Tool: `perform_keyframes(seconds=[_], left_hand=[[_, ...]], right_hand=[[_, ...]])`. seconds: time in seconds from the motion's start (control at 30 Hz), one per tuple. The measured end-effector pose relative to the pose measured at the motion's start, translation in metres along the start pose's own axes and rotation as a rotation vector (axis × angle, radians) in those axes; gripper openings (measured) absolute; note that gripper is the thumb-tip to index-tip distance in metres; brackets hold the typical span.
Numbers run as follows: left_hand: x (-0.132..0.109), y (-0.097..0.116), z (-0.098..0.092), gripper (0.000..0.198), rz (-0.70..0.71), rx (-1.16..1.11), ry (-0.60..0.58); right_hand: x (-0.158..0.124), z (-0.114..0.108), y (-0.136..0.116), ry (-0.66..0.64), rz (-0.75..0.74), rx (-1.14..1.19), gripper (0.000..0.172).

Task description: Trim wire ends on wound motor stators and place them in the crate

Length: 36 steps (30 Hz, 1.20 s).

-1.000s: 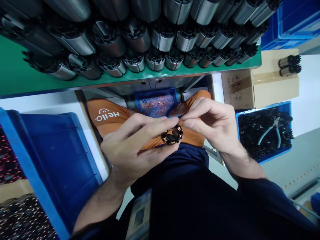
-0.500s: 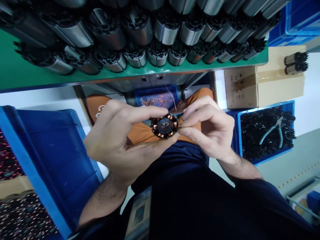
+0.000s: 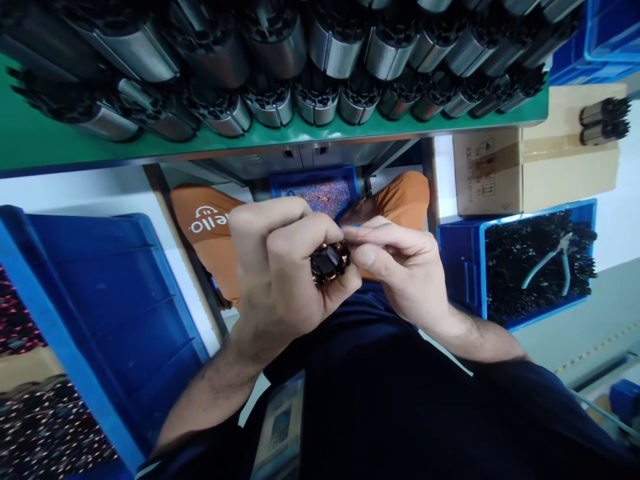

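My left hand [image 3: 280, 267] is wrapped round a small motor stator [image 3: 329, 263], a black ring with copper windings, its round opening facing up at me. My left fingers cover part of its rim. At the stator's right edge, the thumb and fingers of my right hand [image 3: 400, 260] are pinched together. What lies between those right fingertips is too small to make out. Both hands are above my lap, in front of the green bench edge.
Rows of metal stator cores with black ends [image 3: 317, 103] stand on the green bench [image 3: 165, 150]. A blue bin [image 3: 113, 280] is at left. At right are a cardboard box [image 3: 565, 163] and a blue crate [image 3: 484, 267] of black parts, with cutting pliers [image 3: 547, 263] on top. A blue tray [image 3: 280, 180] sits below.
My left fingers have curled more tightly round the stator, which is now tilted and more covered. My right fingers have moved slightly left, closer against its edge. The loose thin wire strands no longer show.
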State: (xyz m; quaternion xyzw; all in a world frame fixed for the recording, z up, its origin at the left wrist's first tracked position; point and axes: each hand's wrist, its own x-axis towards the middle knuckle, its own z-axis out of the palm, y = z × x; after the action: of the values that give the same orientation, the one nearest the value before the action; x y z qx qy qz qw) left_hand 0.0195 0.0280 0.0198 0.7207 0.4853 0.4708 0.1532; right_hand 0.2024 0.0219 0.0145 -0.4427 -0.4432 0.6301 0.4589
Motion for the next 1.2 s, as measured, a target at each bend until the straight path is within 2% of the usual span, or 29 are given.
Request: perform_keyframes(seconds=[0.13,0.27,0.33,0.4,0.47,0.5,0.53,0.57,0.6,0.63,0.67,0.73,0.77,0.8,0.87,0.9,0.97,1.07,1.1,1.13,1.17,1.2], left_hand=[[-0.003,-0.002,0.002,0.03,0.081,0.091,-0.036],[-0.004,0.002,-0.002,0.03,0.042,0.044,-0.083],[-0.003,0.004,-0.005,0.031,0.01,-0.01,-0.102],[0.0,0.004,-0.007,0.031,-0.068,-0.132,-0.137],[0.001,-0.001,-0.004,0.017,-0.298,-0.505,-0.252],[-0.001,-0.005,-0.001,0.013,-0.481,-0.8,-0.384],[-0.004,-0.01,0.002,0.024,-0.674,-1.12,-0.551],[-0.008,-0.015,0.006,0.043,-0.849,-1.387,-0.711],[-0.014,-0.02,0.01,0.063,-0.959,-1.537,-0.811],[-0.022,-0.024,0.013,0.073,-0.986,-1.533,-0.786],[-0.029,-0.026,0.015,0.076,-0.933,-1.371,-0.643],[-0.042,-0.023,0.017,0.08,-0.606,-0.795,-0.192],[-0.046,-0.019,0.016,0.085,-0.406,-0.507,-0.045],[-0.048,-0.014,0.015,0.087,-0.231,-0.274,0.019],[-0.043,-0.003,0.012,0.07,0.005,-0.025,0.005],[-0.038,0.002,0.01,0.058,0.041,-0.005,-0.031],[-0.026,0.007,0.005,0.04,-0.081,-0.161,-0.1],[-0.013,0.006,-0.003,0.025,-0.451,-0.71,-0.437],[-0.011,0.004,-0.005,0.026,-0.508,-0.822,-0.509],[-0.011,0.003,-0.006,0.029,-0.511,-0.842,-0.526],[-0.011,0.002,-0.008,0.035,-0.477,-0.782,-0.489],[-0.011,0.001,-0.009,0.04,-0.423,-0.674,-0.397]], right_hand=[[0.0,-0.001,0.001,0.032,-0.013,-0.014,0.033],[0.007,-0.01,-0.011,-0.036,0.038,-0.141,0.038],[0.014,-0.018,-0.021,-0.109,-0.019,-0.211,0.036],[0.021,-0.026,-0.036,-0.195,-0.141,-0.328,0.026],[0.026,-0.034,-0.053,-0.32,-0.296,-0.511,0.012],[0.028,-0.038,-0.062,-0.392,-0.341,-0.608,0.007],[0.028,-0.041,-0.069,-0.46,-0.344,-0.685,0.007],[0.028,-0.045,-0.073,-0.506,-0.299,-0.724,0.007],[0.027,-0.048,-0.076,-0.521,-0.212,-0.717,0.006],[0.025,-0.052,-0.075,-0.506,-0.097,-0.67,0.006],[0.023,-0.055,-0.073,-0.473,0.02,-0.599,0.01],[0.019,-0.06,-0.064,-0.417,0.2,-0.451,0.024],[0.018,-0.06,-0.059,-0.408,0.263,-0.398,0.03],[0.017,-0.06,-0.056,-0.414,0.3,-0.368,0.034],[0.02,-0.055,-0.056,-0.434,0.284,-0.377,0.034],[0.023,-0.052,-0.058,-0.439,0.224,-0.422,0.031],[0.032,-0.047,-0.068,-0.478,0.033,-0.573,0.021],[0.048,-0.05,-0.089,-0.639,-0.187,-0.756,0.014],[0.051,-0.053,-0.096,-0.667,-0.238,-0.782,0.014],[0.053,-0.058,-0.101,-0.665,-0.268,-0.791,0.015],[0.053,-0.062,-0.105,-0.632,-0.272,-0.782,0.015],[0.053,-0.066,-0.107,-0.586,-0.237,-0.759,0.016]])
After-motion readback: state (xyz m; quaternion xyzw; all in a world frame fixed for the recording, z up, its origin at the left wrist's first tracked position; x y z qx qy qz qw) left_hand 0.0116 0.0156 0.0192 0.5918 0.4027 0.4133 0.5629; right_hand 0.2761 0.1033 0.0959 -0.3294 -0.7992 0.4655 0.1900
